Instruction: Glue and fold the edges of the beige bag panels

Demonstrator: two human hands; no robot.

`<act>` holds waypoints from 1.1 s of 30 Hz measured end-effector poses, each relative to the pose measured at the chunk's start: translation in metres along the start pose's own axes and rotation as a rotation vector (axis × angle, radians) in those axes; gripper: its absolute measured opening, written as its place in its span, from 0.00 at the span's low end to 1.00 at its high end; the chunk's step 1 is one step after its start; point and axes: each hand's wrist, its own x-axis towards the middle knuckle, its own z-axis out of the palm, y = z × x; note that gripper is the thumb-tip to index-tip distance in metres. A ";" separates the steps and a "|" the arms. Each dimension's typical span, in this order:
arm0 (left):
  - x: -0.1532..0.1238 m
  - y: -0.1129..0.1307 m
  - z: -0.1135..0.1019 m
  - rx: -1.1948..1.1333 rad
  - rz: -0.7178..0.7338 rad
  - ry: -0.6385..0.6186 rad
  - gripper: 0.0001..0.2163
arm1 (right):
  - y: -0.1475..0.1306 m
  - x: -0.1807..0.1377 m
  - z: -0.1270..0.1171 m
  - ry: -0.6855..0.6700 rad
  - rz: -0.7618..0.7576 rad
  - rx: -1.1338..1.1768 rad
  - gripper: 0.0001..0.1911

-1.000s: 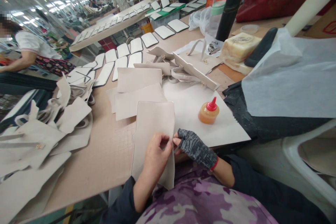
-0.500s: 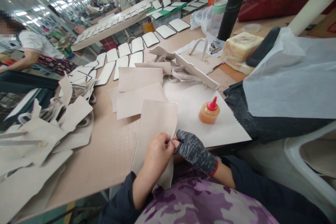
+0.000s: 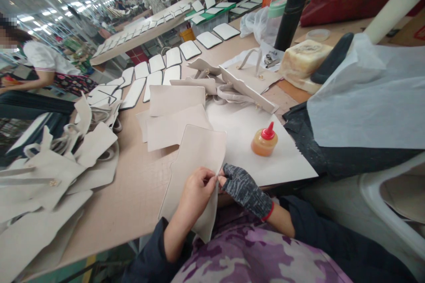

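A flat beige bag panel (image 3: 195,154) lies at the table's front edge, its lower end hanging toward my lap. My bare left hand (image 3: 199,190) rests over the panel, thumb and fingers pinching its right edge. Right beside it, my right hand (image 3: 244,190), in a grey fingerless glove with red trim, is closed on the same edge. The fingertips of both hands nearly meet there. A squat bottle (image 3: 264,140) of amber liquid with a red nozzle stands on a white sheet (image 3: 239,159) beyond my right hand.
Beige bag panels with handles (image 3: 56,163) are heaped at the left. More panels (image 3: 177,101) lie ahead. White dark-edged pieces (image 3: 172,56) line the table. A black thermos (image 3: 292,15) and a yellowish block (image 3: 305,59) stand at right. Another person (image 3: 49,62) works at far left.
The panel has tilted slightly, its lower end swinging left. Both hands stay at nearly the same spot on its edge. The person at left has shifted a little.
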 end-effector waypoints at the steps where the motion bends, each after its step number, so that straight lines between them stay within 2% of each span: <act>1: 0.000 0.000 0.001 0.012 -0.007 0.000 0.06 | 0.000 0.000 0.001 0.012 -0.012 -0.024 0.07; 4: -0.002 0.000 0.007 0.099 0.006 0.013 0.06 | 0.002 -0.001 0.006 0.046 -0.021 -0.109 0.08; 9: -0.001 -0.001 0.015 0.215 0.091 0.129 0.07 | 0.010 0.000 0.009 0.077 -0.029 -0.145 0.07; 11: 0.001 -0.003 0.004 0.139 0.058 0.188 0.05 | 0.013 0.005 0.005 0.065 0.000 -0.127 0.05; 13: 0.002 -0.005 -0.015 -0.009 -0.047 0.202 0.03 | 0.017 0.011 -0.001 0.046 0.062 -0.106 0.05; 16: 0.000 -0.003 -0.049 -0.305 -0.198 0.133 0.07 | 0.021 0.024 -0.007 0.059 0.095 -0.096 0.04; 19: -0.003 0.004 -0.061 -0.460 -0.212 0.108 0.10 | 0.020 0.035 -0.006 0.096 0.074 -0.088 0.03; 22: -0.001 0.009 -0.047 -0.423 -0.184 0.166 0.10 | 0.010 0.034 -0.001 0.111 0.067 -0.042 0.02; 25: 0.006 0.009 -0.026 -0.375 -0.154 0.243 0.09 | -0.006 0.022 0.005 0.206 0.019 0.080 0.13; 27: 0.009 0.011 -0.018 -0.375 -0.134 0.255 0.09 | -0.012 0.016 0.008 0.284 -0.083 0.090 0.18; 30: 0.008 0.016 -0.016 -0.394 -0.116 0.259 0.08 | -0.008 0.020 0.011 0.329 -0.238 -0.013 0.14; 33: 0.003 0.020 -0.019 -0.403 -0.110 0.280 0.09 | 0.006 0.032 0.010 0.276 -0.209 -0.069 0.10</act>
